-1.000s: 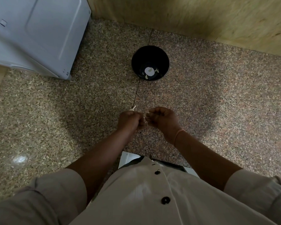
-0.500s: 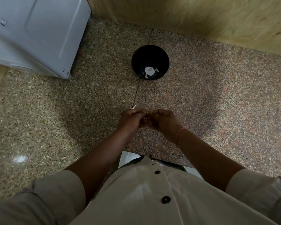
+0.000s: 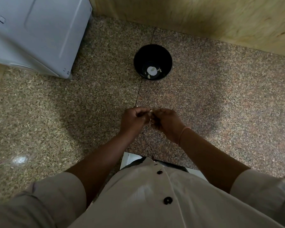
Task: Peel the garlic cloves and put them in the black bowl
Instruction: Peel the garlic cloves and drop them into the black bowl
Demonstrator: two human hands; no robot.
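Note:
A black bowl [image 3: 153,51] stands on the speckled granite counter, straight ahead of me, with a few pale garlic pieces [image 3: 151,70] at its bottom. Closer to me, my left hand [image 3: 134,118] and my right hand [image 3: 166,122] meet fingertip to fingertip above the counter. Between them they pinch a small pale garlic clove [image 3: 150,111], of which only a sliver shows. Both hands have their fingers curled. A thin band circles my right wrist.
A white appliance [image 3: 34,32] fills the back left corner. A wooden wall [image 3: 204,18] runs along the back of the granite counter [image 3: 229,99]. A white edge [image 3: 130,159] shows just below my hands, partly under my shirt.
The hands have stayed together at the same spot, with small finger shifts around the clove. The pale scrap that stuck up above my left hand is barely visible now.

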